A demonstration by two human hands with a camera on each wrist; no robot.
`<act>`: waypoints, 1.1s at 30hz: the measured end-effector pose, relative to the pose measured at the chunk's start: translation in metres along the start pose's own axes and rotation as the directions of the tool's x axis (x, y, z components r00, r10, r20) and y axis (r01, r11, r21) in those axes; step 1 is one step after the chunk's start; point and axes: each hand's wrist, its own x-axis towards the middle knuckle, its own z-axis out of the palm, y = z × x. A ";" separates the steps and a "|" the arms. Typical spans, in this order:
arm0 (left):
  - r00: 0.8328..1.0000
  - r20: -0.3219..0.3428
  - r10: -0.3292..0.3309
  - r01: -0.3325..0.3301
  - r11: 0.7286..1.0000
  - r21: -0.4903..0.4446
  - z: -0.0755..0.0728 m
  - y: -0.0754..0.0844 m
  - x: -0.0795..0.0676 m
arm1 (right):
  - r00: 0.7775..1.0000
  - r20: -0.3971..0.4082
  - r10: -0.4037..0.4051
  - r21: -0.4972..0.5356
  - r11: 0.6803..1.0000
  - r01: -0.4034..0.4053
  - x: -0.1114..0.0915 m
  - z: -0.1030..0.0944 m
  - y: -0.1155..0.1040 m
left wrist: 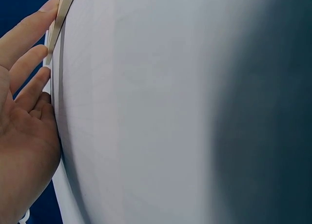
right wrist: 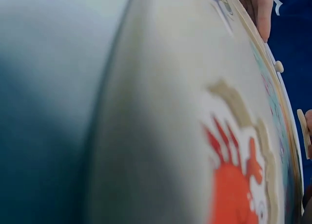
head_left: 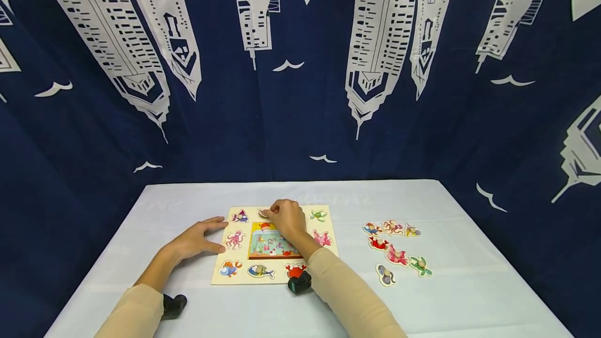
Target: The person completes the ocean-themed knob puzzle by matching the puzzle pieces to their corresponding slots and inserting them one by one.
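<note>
A wooden sea-animal puzzle board [head_left: 244, 280] lies on the table, with an aquarium picture [head_left: 272, 244] in its middle. My left hand [head_left: 199, 239] is at the board's left edge, fingers extended, fingertips touching the rim in the left wrist view. Over the top row, my right hand [head_left: 288, 218] pinches a small puzzle piece [right wrist: 303, 134] between thumb and fingers, close above the top middle recess [head_left: 262, 213]. The picture on that piece is hidden. A blue fish [head_left: 260, 271] shows in the bottom row, and a red crab [head_left: 295, 270] is partly covered by the right wrist camera.
Several loose knobbed pieces lie right of the board, among them a red crab piece [head_left: 378, 243], a pink starfish piece [head_left: 397, 255], a green turtle piece [head_left: 420, 265] and a grey piece [head_left: 386, 275]. A dark blue printed curtain [head_left: 263, 134] hangs behind the white table [head_left: 469, 301].
</note>
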 end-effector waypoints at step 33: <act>1.000 -0.002 -0.004 0.004 1.000 0.001 0.001 0.000 0.001 | 0.995 0.047 0.086 -0.167 0.983 -0.077 0.004 0.007 -0.015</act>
